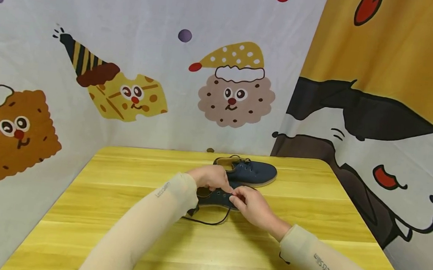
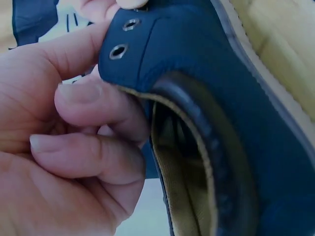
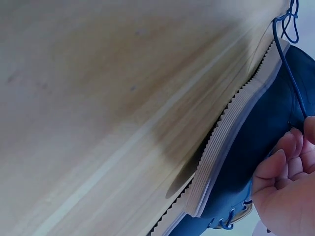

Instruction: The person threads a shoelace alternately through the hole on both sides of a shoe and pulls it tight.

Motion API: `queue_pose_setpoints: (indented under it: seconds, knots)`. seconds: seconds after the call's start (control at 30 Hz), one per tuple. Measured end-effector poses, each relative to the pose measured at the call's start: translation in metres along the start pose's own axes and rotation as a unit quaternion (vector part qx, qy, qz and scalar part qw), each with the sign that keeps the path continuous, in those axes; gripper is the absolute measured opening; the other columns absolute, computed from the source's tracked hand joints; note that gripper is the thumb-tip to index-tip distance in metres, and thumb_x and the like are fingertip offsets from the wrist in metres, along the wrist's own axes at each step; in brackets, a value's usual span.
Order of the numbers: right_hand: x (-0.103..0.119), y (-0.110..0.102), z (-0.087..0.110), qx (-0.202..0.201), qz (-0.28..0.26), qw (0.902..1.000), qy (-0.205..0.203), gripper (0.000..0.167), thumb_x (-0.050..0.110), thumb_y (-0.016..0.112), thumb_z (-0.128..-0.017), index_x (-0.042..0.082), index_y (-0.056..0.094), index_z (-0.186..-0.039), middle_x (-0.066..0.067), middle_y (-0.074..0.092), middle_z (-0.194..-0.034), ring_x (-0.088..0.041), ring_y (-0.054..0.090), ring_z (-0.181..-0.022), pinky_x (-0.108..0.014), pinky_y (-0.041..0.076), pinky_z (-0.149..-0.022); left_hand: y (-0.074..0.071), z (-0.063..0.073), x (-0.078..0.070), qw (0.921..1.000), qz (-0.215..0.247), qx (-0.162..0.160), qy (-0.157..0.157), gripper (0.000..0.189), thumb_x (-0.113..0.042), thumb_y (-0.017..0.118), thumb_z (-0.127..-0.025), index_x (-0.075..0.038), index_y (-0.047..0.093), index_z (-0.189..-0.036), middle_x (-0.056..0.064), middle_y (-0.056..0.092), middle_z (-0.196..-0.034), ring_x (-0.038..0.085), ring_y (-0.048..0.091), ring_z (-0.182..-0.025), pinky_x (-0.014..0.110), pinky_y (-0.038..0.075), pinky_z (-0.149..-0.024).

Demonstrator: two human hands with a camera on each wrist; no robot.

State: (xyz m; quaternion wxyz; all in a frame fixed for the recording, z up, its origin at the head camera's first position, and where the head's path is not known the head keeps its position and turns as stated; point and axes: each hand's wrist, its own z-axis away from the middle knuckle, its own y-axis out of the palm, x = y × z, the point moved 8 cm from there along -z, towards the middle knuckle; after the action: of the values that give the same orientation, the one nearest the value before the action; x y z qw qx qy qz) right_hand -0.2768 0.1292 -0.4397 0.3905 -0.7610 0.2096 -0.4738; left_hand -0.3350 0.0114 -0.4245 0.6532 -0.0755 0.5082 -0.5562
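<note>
A navy lace-up shoe [image 1: 215,199] with a tan lining stands on the table beneath both hands. In the left wrist view, my left hand [image 2: 88,108] grips the edge of its eyelet flap [image 2: 130,46], the fingers curled against it and two metal eyelets bare. My right hand [image 1: 254,206] meets the left fingertips over the front of the shoe. Between its thumb and fingers it pinches a dark shoelace [image 3: 291,78], though the exact pinch is partly cut off. A loop of lace [image 1: 209,224] trails on the near side.
Just behind stands the other navy shoe [image 1: 261,172], its toe pointing right and laces threaded. Both shoes are on a yellow wood-grain table [image 1: 121,174]. A cartoon-print cloth [image 1: 153,20] hangs behind the far edge.
</note>
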Motion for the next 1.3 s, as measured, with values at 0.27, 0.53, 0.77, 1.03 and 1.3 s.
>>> queue_pose_setpoints:
  seconds: [0.27, 0.53, 0.77, 1.03, 1.3]
  knots:
    - [0.002, 0.001, -0.001, -0.036, 0.045, 0.9983, 0.006, 0.01, 0.028, 0.068, -0.093, 0.022, 0.062, -0.088, 0.013, 0.05, -0.074, -0.006, 0.046, -0.061, -0.026, 0.041, -0.057, 0.002, -0.011, 0.007, 0.997, 0.011, 0.076, -0.007, 0.022, -0.033, 0.065, -0.094, -0.019, 0.074, -0.081, 0.001, 0.037, -0.051, 0.013, 0.023, -0.04, 0.028, 0.025, -0.043]
    - [0.002, 0.003, -0.001, -0.027, 0.044, 0.9985, 0.021, 0.01, 0.028, 0.066, -0.095, 0.021, 0.062, -0.09, 0.012, 0.051, -0.077, -0.007, 0.047, -0.064, -0.027, 0.042, -0.06, 0.005, -0.02, 0.017, 0.9954, 0.003, 0.094, 0.017, 0.011, -0.034, 0.066, -0.093, -0.032, 0.077, -0.093, 0.002, 0.05, -0.053, 0.012, 0.035, -0.04, 0.026, 0.028, -0.041]
    - [-0.003, 0.002, -0.003, -0.019, 0.024, 0.9994, 0.016, 0.009, 0.028, 0.064, -0.096, 0.022, 0.059, -0.091, 0.012, 0.051, -0.075, -0.007, 0.046, -0.061, -0.026, 0.042, -0.056, 0.004, -0.017, 0.009, 0.995, 0.027, 0.07, 0.066, 0.017, -0.029, 0.066, -0.09, -0.018, 0.078, -0.091, 0.0, 0.048, -0.054, 0.015, 0.039, -0.043, 0.028, 0.03, -0.043]
    - [-0.003, 0.002, -0.002, -0.017, -0.003, 0.9999, 0.002, 0.015, 0.035, 0.068, -0.092, 0.022, 0.059, -0.092, 0.013, 0.054, -0.076, -0.005, 0.05, -0.061, -0.026, 0.045, -0.056, -0.009, -0.018, 0.008, 0.9834, 0.154, -0.045, 0.085, 0.019, -0.024, 0.061, -0.087, -0.008, 0.071, -0.087, 0.005, 0.066, -0.076, 0.019, 0.041, -0.048, 0.029, 0.032, -0.044]
    - [-0.001, 0.001, -0.004, -0.031, 0.024, 0.9992, 0.008, 0.014, 0.031, 0.071, -0.089, 0.023, 0.059, -0.087, 0.014, 0.054, -0.073, -0.004, 0.049, -0.058, -0.026, 0.043, -0.056, -0.04, -0.004, 0.032, 0.9173, 0.375, -0.108, 0.082, 0.023, -0.018, 0.045, -0.097, -0.005, 0.057, -0.111, 0.014, 0.071, -0.102, 0.013, 0.04, -0.042, 0.028, 0.03, -0.041]
